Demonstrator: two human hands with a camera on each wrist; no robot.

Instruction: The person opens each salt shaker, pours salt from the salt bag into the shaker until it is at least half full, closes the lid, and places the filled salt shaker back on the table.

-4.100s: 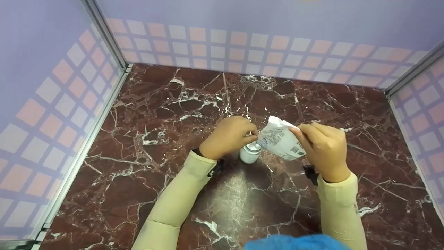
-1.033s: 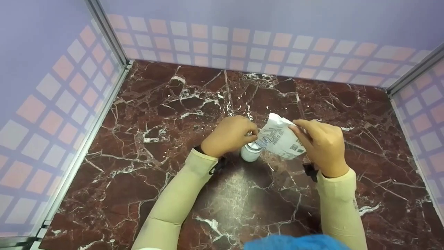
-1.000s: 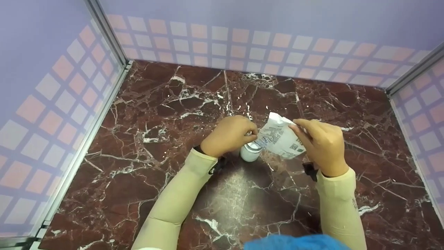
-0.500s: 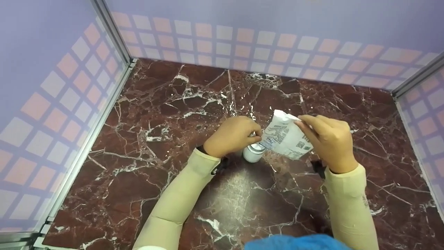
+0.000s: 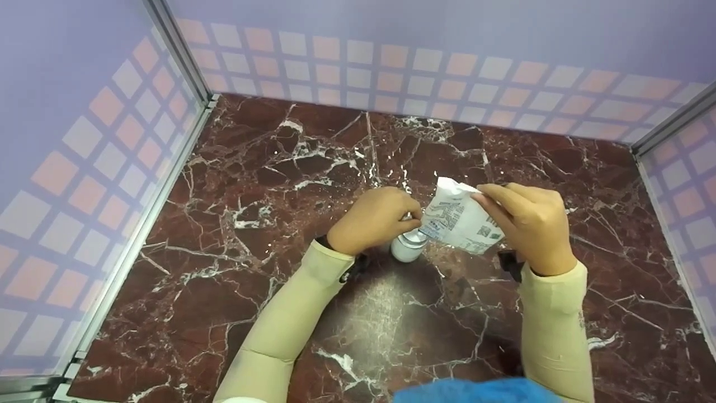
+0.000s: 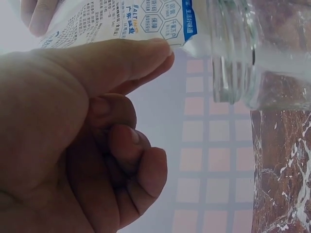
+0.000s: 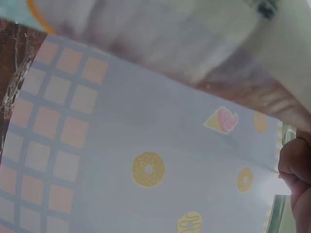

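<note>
A white printed salt bag (image 5: 464, 221) slants down to the left, its lower corner at the mouth of a small glass jar (image 5: 407, 251). My left hand (image 5: 376, 218) pinches that corner between thumb and forefinger, just above the jar; its other fingers are curled, as the left wrist view shows. White matter shows inside the jar (image 6: 279, 58), which stands upright on the table. My right hand (image 5: 528, 226) grips the bag's upper right end between thumb and fingers. In the right wrist view the bag (image 7: 194, 39) spans the top. The bag's opening is mostly hidden.
The dark red marble-patterned table (image 5: 251, 313) has white specks strewn behind the jar. Lilac panels with pale checks, such as the back wall (image 5: 391, 33), border it on the left, back and right. Blue cloth (image 5: 475, 390) shows at the bottom edge.
The view has shifted slightly. My right hand and the bag's right end sit a little higher than in the oldest frame. Both hands keep their hold and the jar stays put.
</note>
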